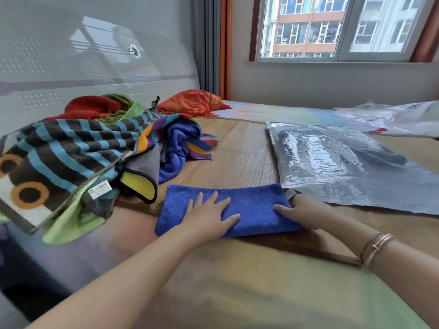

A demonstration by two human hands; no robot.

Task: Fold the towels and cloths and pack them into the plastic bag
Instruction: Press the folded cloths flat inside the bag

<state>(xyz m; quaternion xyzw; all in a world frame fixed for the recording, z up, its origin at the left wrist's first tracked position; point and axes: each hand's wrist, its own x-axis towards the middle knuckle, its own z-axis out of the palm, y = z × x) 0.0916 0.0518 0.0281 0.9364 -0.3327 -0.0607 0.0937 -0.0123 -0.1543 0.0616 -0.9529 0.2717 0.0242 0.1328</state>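
forearms: we see both reaching in from the bottom edge; bangles (375, 248) on the right wrist
left hand (209, 216): flat, fingers spread and straight, pressing on the left half of the blue cloth (251, 205)
right hand (306, 210): on the cloth's right end, thumb on top; fingers past the edge, we cannot tell whether they curl under it
blue cloth: folded into a strip, near edge of the wooden mat (240, 148); long axis runs left-right, slightly tilted, left end hanging off the mat onto the bed
surface: bed (249, 281) with pastel sheet, mat laid over it
plastic bag (344, 162): clear, flat on the mat, just beyond the right hand; something dark inside, mouth end near the hand
pile: left of the cloth, unfolded – striped towel (61, 153) with orange rings, grey/yellow cloth (142, 179), second blue towel (178, 148), rainbow-striped one, red and green ones behind
far end: orange pillow (192, 103), another crumpled plastic bag (399, 117) far right
room: glossy pale headboard (95, 55) on left, grey curtain with orange edge, window (332, 27) showing apartment blocks
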